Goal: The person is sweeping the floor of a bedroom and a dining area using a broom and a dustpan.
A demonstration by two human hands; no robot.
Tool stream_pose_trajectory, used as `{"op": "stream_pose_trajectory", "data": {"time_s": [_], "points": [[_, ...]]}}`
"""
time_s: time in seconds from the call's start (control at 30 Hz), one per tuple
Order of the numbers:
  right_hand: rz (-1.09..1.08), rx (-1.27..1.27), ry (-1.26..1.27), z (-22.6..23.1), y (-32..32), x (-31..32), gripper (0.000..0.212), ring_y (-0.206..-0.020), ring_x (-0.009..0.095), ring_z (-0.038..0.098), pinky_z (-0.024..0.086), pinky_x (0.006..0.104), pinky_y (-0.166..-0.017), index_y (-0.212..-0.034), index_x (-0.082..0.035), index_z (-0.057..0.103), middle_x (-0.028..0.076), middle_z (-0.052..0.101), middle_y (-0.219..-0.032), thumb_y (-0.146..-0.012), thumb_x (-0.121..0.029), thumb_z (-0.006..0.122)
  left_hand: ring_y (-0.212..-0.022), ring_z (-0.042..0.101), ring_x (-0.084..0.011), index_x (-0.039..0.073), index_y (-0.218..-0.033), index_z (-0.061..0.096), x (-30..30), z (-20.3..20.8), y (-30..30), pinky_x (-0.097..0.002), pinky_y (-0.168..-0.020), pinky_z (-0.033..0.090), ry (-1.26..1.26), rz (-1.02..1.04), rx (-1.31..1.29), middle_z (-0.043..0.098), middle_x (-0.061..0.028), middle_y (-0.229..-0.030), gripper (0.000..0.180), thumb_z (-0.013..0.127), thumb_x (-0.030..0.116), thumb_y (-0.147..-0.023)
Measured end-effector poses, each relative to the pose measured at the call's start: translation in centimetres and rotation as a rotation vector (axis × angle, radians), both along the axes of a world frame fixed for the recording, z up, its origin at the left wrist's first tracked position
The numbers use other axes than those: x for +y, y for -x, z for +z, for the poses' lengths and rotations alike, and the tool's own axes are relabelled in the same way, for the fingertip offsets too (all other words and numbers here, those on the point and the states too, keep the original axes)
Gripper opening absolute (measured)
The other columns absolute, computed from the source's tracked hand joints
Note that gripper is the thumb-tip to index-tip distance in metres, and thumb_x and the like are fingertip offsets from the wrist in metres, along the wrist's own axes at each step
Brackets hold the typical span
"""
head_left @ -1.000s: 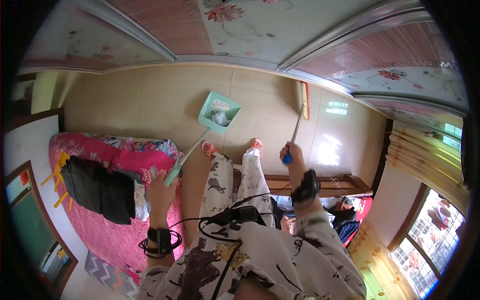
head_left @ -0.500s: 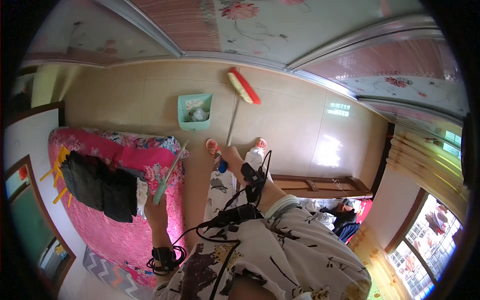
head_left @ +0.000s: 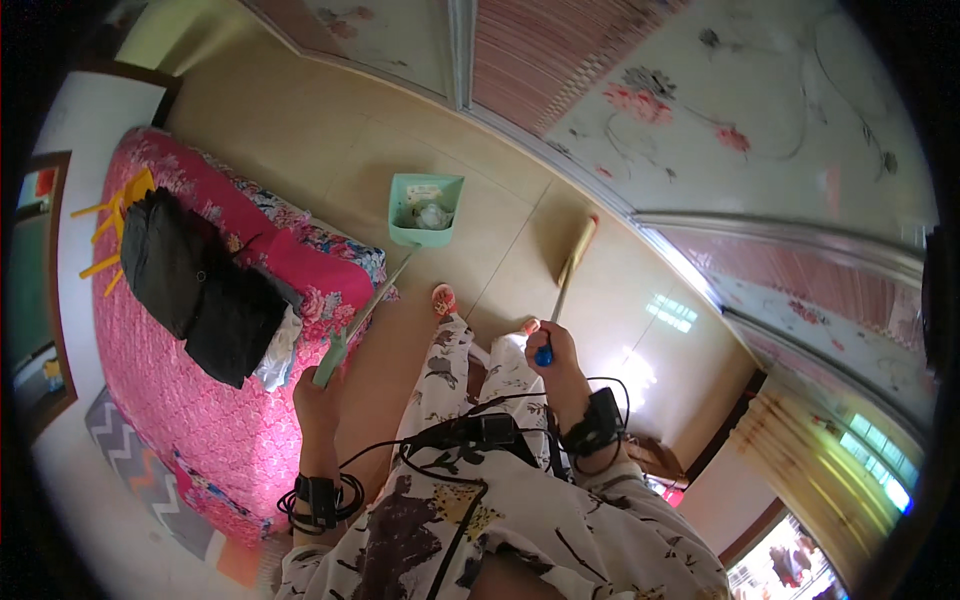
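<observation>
My left hand (head_left: 318,398) is closed round the pale green handle of a long-handled dustpan (head_left: 422,236). The pan lies at the far side, beyond the bed's corner, with a clear crumpled plastic piece (head_left: 433,216) and small bits in it. In my right hand (head_left: 556,352) I grip the blue-ended stick of a broom. Its broom head (head_left: 578,250), with pale bristles, is on the tiles near the sliding doors, to the right of the dustpan and apart from it. My slippered feet (head_left: 444,299) stand between the two tools.
On the left is a bed (head_left: 190,400) with a pink cover, bearing dark folded clothes (head_left: 200,280) and a yellow hanger-like rack (head_left: 130,205). Floral sliding doors (head_left: 640,110) line the far right. A curtain (head_left: 800,440) hangs at the lower right.
My right hand has moved right, carrying the broom head right and nearer along the doors. My view has turned, and the dustpan appears slightly farther right. Both grips are kept.
</observation>
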State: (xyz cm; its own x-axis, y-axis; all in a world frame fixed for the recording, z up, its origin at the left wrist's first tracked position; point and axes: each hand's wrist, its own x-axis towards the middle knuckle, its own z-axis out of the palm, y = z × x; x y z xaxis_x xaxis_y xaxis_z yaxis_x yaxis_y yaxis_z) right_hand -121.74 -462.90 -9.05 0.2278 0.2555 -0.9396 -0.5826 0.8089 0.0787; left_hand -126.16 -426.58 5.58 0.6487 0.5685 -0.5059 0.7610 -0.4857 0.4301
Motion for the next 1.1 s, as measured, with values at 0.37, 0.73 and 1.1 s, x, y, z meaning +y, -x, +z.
{"op": "stream_pose_trajectory", "data": {"time_s": [0.37, 0.73, 1.1], "points": [[0.352, -0.281, -0.060, -5.8, -14.5, 16.9, 0.015, -0.053, 0.014, 0.047, 0.040, 0.0259, -0.046, -0.069, -0.009, 0.046, 0.006, 0.048, -0.060, -0.082, -0.015, 0.050, -0.054, 0.046, -0.0087, -0.001, -0.086, 0.058, 0.9, 0.4, 2.6, -0.0247, -0.048, 0.036, 0.172, 0.395, -0.131, 0.051, 0.0005, -0.063, 0.020, 0.064, 0.017, -0.077], [0.835, -0.176, -0.440, 0.6, -22.2, 9.0, 0.020, -0.036, 0.008, 0.031, 0.029, 0.0221, -0.035, -0.070, -0.013, 0.042, -0.005, 0.034, -0.049, -0.088, -0.018, 0.047, -0.059, 0.057, -0.0228, -0.002, -0.083, 0.058, -8.8, 2.4, -1.8, -0.0348, -0.055, 0.044, 0.109, 0.684, -0.272, 0.058, -0.0156, -0.066, 0.026, 0.066, 0.021, -0.075], [1.291, 0.483, -0.539, 7.0, -18.5, 2.3, 0.015, -0.034, 0.007, 0.033, 0.032, 0.0237, -0.037, -0.072, -0.007, 0.046, -0.003, 0.036, -0.050, -0.085, -0.012, 0.040, -0.058, 0.058, -0.0330, 0.005, -0.081, 0.060, -24.4, 6.5, -2.5, -0.0365, -0.052, 0.045, 0.071, 0.987, -0.367, 0.057, -0.0153, -0.062, 0.024, 0.068, 0.027, -0.073]]}}
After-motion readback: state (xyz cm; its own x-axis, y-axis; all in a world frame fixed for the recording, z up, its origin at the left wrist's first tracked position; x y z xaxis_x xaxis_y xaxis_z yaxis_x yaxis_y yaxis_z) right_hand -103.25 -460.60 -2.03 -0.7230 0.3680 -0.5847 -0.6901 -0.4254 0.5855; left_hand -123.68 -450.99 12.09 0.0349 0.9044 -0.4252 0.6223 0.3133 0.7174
